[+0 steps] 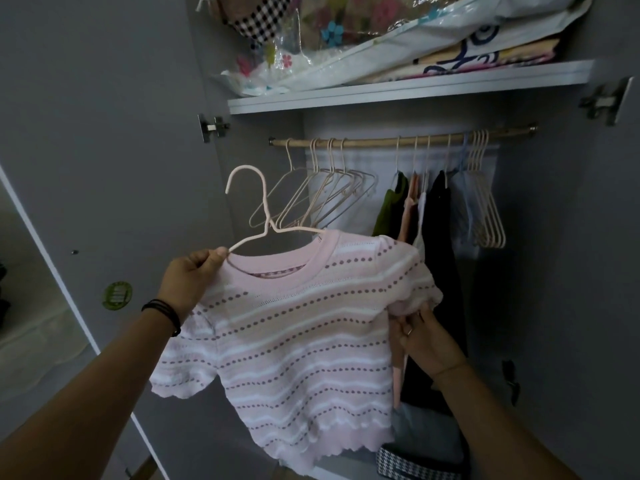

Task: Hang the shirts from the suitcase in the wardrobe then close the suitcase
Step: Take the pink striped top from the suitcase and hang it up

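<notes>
Clearly the next move goes upward: the shirt (pixel 298 334) hangs on its hanger (pixel 265 209) in front of the open wardrobe, below the rod (pixel 381 137), which runs left to right above and beyond it. The left hand (pixel 194 275), nearer the hook, has its grip pinching the hanger's wire shoulder; the right hand (pixel 422 337) pinches the sleeve edge. A bare stretch of rod lies up and right of the hook.
</notes>
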